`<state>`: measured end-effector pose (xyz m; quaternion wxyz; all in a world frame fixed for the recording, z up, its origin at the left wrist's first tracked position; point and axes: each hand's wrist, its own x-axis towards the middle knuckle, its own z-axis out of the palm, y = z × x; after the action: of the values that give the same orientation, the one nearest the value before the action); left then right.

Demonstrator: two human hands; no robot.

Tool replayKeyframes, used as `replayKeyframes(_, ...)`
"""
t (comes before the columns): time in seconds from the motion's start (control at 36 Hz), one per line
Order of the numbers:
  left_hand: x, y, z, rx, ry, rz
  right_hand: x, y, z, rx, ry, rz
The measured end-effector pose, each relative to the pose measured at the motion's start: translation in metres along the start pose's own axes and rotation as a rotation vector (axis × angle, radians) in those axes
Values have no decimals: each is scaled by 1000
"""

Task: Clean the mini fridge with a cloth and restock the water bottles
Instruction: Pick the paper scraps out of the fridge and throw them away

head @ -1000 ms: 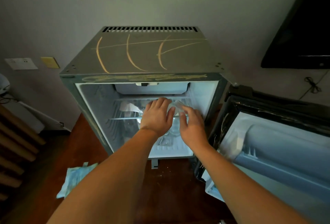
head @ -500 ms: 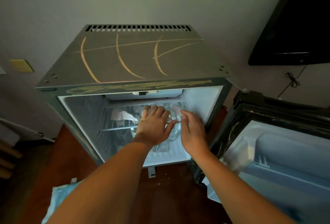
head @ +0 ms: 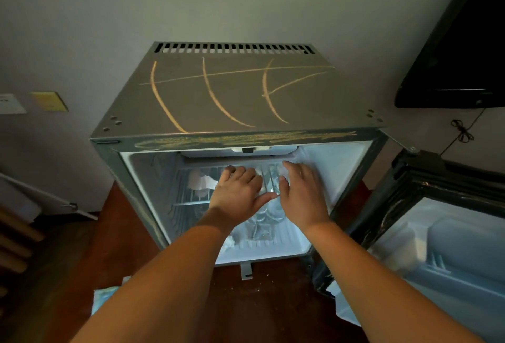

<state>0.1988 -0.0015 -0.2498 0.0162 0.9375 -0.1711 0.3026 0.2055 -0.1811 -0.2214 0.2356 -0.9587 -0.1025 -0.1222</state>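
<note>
The grey mini fridge (head: 237,96) stands with its door (head: 448,236) swung open to the right. Both my hands reach inside, onto the upper wire shelf (head: 191,201). My left hand (head: 237,195) and my right hand (head: 300,195) hold a clear water bottle (head: 270,182) between them, fingers curved over it. Most of that bottle is hidden by my hands. More clear bottles (head: 261,223) lie on the fridge floor under the shelf. A white item (head: 200,182) sits on the shelf's left side. A pale blue cloth (head: 105,299) lies on the floor at lower left.
Orange chalk-like lines mark the fridge top. A dark screen (head: 459,50) hangs on the wall at upper right, a cable (head: 461,132) below it. Wall plates (head: 49,100) sit at the left. The floor (head: 273,301) in front is dark reddish wood.
Both hands moved deeper and higher into the fridge with the bottle, onto the back of the upper shelf. The right hand has spread further right.
</note>
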Motion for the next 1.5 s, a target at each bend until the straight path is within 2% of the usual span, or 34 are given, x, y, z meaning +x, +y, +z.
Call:
replayKeyframes(0.22, 0, -9, 1, -20, 91, -26, 5, 0, 18, -178, -35, 9)
replayKeyframes(0.61, 14, -13, -12, -48, 293, 21, 0, -9, 21, -244, 3, 69)
replayKeyframes(0.72, 17, -13, -17, -72, 285, 33, 2, -11, 23, -259, -60, 82)
replayKeyframes(0.94, 11, -11, -26, -121, 255, 29, 1, -13, 23, -322, -52, 94)
replayKeyframes(1.11, 2, -9, -31, -116, 222, 13, 6, -15, 21, -267, -58, 136)
replayKeyframes(1.39, -3, -4, -47, -165, 160, -61, -4, -17, 9, -229, 112, 85)
replayKeyframes(1.5, -4, -1, -57, -182, 130, -128, -6, -18, 5, -278, 29, 88)
